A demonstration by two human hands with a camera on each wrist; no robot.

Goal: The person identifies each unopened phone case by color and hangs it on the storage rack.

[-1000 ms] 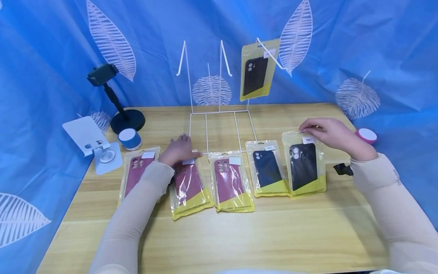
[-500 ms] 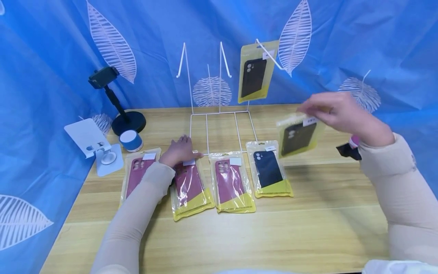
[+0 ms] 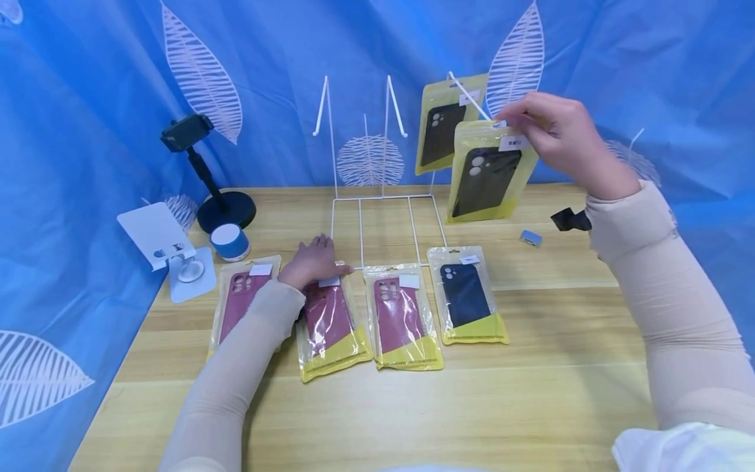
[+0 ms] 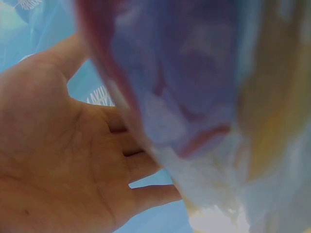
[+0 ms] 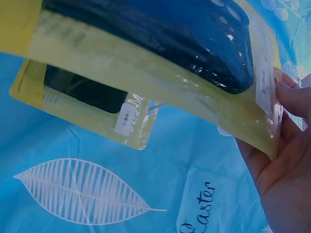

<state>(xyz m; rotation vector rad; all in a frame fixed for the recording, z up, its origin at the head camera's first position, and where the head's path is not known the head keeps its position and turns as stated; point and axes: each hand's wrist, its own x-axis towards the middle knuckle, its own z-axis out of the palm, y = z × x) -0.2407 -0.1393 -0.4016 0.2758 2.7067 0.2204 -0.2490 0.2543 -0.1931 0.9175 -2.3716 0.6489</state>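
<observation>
My right hand [image 3: 557,137] pinches the top edge of a packaged black phone case [image 3: 489,180], held up at the tip of the rack's right hook [image 3: 472,99]. Whether its hole is on the hook cannot be made out. Another packaged black phone case [image 3: 438,141] hangs farther back on that hook; the right wrist view shows it behind the held one [image 5: 146,73]. My left hand [image 3: 315,262] rests at the top of a packaged magenta phone case [image 3: 330,321] on the table. In the left wrist view its fingers [image 4: 150,196] extend behind the blurred bag.
Packaged magenta cases [image 3: 398,318] [image 3: 238,305] and a packaged dark case [image 3: 466,295] lie in the row. The white wire rack [image 3: 383,196] has two more hooks. A black phone stand [image 3: 227,210], white folding stand [image 3: 156,233], blue-white round item [image 3: 230,242] and small blue item [image 3: 531,238] surround it.
My right hand has lifted the packaged black phone case off the table's right side, up and left to the hook. My left hand has stayed in place.
</observation>
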